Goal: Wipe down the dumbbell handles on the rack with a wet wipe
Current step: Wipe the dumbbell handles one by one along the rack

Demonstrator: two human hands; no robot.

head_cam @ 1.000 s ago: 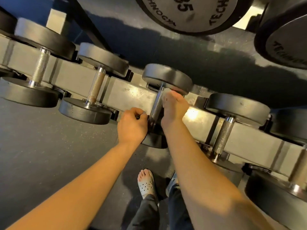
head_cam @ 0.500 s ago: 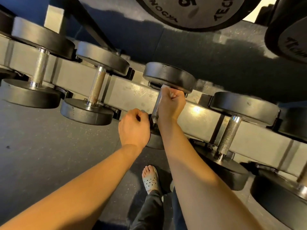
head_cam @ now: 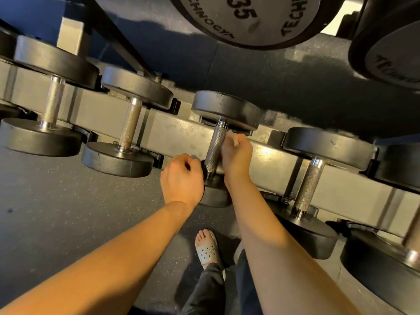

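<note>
A row of black dumbbells lies across a grey metal rack (head_cam: 177, 135). The middle dumbbell has a knurled steel handle (head_cam: 216, 147) between two black heads. My right hand (head_cam: 237, 155) sits against the handle's right side, fingers curled around a small white wet wipe (head_cam: 234, 138) that sticks out at the top. My left hand (head_cam: 181, 178) is curled at the near head of that dumbbell (head_cam: 214, 192), by the lower end of the handle; what its fingers hold is hidden.
Neighbouring dumbbells flank it, with a handle at left (head_cam: 129, 126), one at far left (head_cam: 53, 103) and one at right (head_cam: 308, 187). A large "35" dumbbell head (head_cam: 250, 17) hangs above on an upper tier. My sandalled foot (head_cam: 206, 246) stands on the dark rubber floor (head_cam: 68, 212).
My right hand slid up the middle handle with the wipe, then came off to the handle's right side, leaving the knurled steel exposed. My left hand stayed put.
</note>
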